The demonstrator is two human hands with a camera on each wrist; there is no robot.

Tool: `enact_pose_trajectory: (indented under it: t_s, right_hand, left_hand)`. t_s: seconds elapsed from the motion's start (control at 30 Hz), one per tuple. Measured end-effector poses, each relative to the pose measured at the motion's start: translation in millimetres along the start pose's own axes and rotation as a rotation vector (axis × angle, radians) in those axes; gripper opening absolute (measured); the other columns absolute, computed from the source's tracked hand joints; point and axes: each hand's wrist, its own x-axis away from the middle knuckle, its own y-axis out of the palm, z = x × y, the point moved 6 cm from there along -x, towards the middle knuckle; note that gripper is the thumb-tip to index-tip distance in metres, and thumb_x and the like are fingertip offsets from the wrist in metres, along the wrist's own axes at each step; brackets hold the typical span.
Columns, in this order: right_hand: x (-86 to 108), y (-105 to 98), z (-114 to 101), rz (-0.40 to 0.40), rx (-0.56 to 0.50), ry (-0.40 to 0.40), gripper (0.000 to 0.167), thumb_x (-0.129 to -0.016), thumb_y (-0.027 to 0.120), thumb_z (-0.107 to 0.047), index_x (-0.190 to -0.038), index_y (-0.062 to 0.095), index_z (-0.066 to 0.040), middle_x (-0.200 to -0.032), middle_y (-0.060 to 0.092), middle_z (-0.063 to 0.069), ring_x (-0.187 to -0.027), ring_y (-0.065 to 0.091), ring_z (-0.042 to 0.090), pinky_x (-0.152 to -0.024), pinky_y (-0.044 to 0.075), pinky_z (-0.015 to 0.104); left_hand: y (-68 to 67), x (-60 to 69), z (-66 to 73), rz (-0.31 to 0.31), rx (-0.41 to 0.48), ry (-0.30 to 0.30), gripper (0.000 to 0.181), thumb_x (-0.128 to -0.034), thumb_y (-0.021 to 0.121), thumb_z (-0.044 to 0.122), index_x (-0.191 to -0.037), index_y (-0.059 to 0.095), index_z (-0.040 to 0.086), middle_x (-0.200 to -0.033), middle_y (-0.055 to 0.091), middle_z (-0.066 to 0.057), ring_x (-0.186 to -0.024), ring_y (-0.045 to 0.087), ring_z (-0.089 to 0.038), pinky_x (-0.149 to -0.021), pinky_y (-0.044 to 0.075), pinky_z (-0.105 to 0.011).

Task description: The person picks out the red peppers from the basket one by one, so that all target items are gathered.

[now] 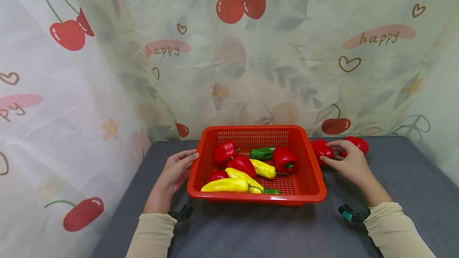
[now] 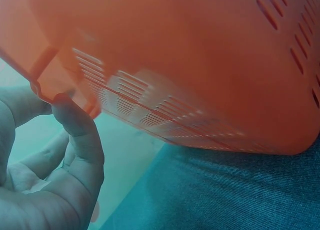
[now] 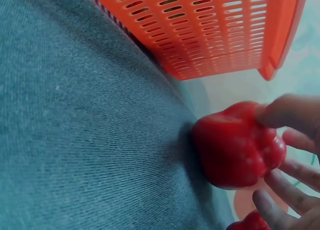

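A red plastic basket (image 1: 256, 198) holds several red peppers (image 1: 224, 153), yellow peppers (image 1: 225, 185) and green ones (image 1: 262, 153). My left hand (image 1: 175, 174) pinches the basket's left rim; in the left wrist view, the thumb and a finger of that hand (image 2: 55, 165) meet at the rim of the basket (image 2: 210, 64). Just outside the basket's right side, my right hand (image 1: 349, 166) has its thumb and fingers around a red bell pepper (image 1: 321, 151). The right wrist view shows this pepper (image 3: 230, 145) on the cloth, with the right hand (image 3: 295, 165) touching it.
Another red pepper (image 1: 359, 145) lies behind the right hand, near the table's back edge. A grey cloth (image 1: 258, 234) covers the table. Behind it and at the left hangs a printed curtain (image 1: 258, 67).
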Motion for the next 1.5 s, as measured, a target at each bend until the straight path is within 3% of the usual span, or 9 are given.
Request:
enact_pose_trajectory:
  t_s: [0.1, 0.2, 0.33, 0.5, 0.6, 0.73, 1.3, 1.5]
  right_hand:
    - [-0.1, 0, -1, 0.014, 0.026, -0.015, 0.054, -0.088, 0.089, -0.018, -0.131, 0.064, 0.003, -0.128, 0.063, 0.025, -0.112, 0.066, 0.042, -0.085, 0.066, 0.032]
    - [-0.3, 0, -2, 0.029, 0.05, -0.034, 0.053, -0.085, 0.09, -0.015, -0.129, 0.065, 0.004, -0.126, 0.063, 0.026, -0.11, 0.066, 0.043, -0.088, 0.063, 0.053]
    - [-0.7, 0, -3, 0.038, 0.07, -0.044, 0.053, -0.084, 0.091, -0.013, -0.127, 0.066, 0.004, -0.124, 0.063, 0.027, -0.108, 0.066, 0.044, -0.089, 0.061, 0.061]
    - [-1.6, -1, -5, 0.039, 0.087, -0.045, 0.054, -0.083, 0.092, -0.015, -0.127, 0.067, 0.004, -0.124, 0.063, 0.026, -0.108, 0.065, 0.042, -0.085, 0.065, 0.053]
    - [-1.9, -2, -7, 0.041, 0.091, -0.042, 0.054, -0.083, 0.092, -0.017, -0.127, 0.067, 0.003, -0.124, 0.063, 0.026, -0.108, 0.064, 0.042, -0.08, 0.065, 0.029]
    - [-1.6, -4, -8, 0.045, 0.094, -0.037, 0.054, -0.084, 0.091, -0.018, -0.127, 0.067, 0.003, -0.124, 0.063, 0.027, -0.108, 0.063, 0.043, -0.076, 0.047, 0.007]
    - [-0.2, -14, -22, 0.061, 0.079, -0.043, 0.045, -0.09, 0.084, -0.022, -0.127, 0.068, -0.001, -0.126, 0.061, 0.023, -0.1, 0.06, 0.037, -0.069, 0.047, 0.012]
    - [-0.2, -19, -31, 0.077, 0.076, -0.056, 0.044, -0.091, 0.084, -0.022, -0.128, 0.069, -0.003, -0.128, 0.062, 0.023, -0.105, 0.056, 0.036, -0.069, 0.047, 0.013]
  left_hand:
    - [0.5, -0.1, 0.2, -0.005, 0.008, 0.004, 0.047, -0.1004, 0.076, 0.026, -0.14, 0.065, 0.003, -0.114, 0.079, -0.001, -0.097, 0.077, -0.016, -0.089, 0.065, -0.033]
    - [1.0, -0.4, 0.2, -0.009, 0.012, 0.006, 0.047, -0.1008, 0.075, 0.026, -0.14, 0.065, 0.002, -0.113, 0.079, -0.001, -0.097, 0.077, -0.016, -0.089, 0.065, -0.033]
    - [0.4, -0.7, -0.2, -0.005, 0.013, 0.002, 0.046, -0.1008, 0.075, 0.025, -0.14, 0.065, 0.003, -0.112, 0.079, 0.0, -0.096, 0.077, -0.016, -0.088, 0.065, -0.033]
    - [-0.5, -1.0, -0.4, 0.0, 0.007, -0.001, 0.047, -0.1003, 0.076, 0.027, -0.14, 0.065, 0.003, -0.114, 0.079, -0.001, -0.097, 0.077, -0.016, -0.089, 0.065, -0.033]
    - [-0.9, -0.9, -0.5, 0.002, 0.002, -0.002, 0.048, -0.1001, 0.076, 0.027, -0.14, 0.065, 0.003, -0.115, 0.078, -0.001, -0.098, 0.077, -0.016, -0.089, 0.065, -0.033]
    - [-1.0, -1.1, -0.9, 0.003, 0.005, -0.003, 0.047, -0.1004, 0.076, 0.026, -0.14, 0.065, 0.003, -0.114, 0.078, -0.001, -0.097, 0.077, -0.016, -0.089, 0.065, -0.032]
    - [-0.4, -1.0, -1.0, -0.001, 0.015, 0.003, 0.046, -0.1004, 0.076, 0.026, -0.139, 0.065, 0.003, -0.113, 0.079, 0.0, -0.097, 0.077, -0.016, -0.089, 0.065, -0.033]
    - [-0.3, -0.4, -0.6, -0.006, 0.014, 0.005, 0.047, -0.1008, 0.075, 0.026, -0.139, 0.065, 0.002, -0.112, 0.079, 0.0, -0.096, 0.077, -0.015, -0.089, 0.065, -0.031]
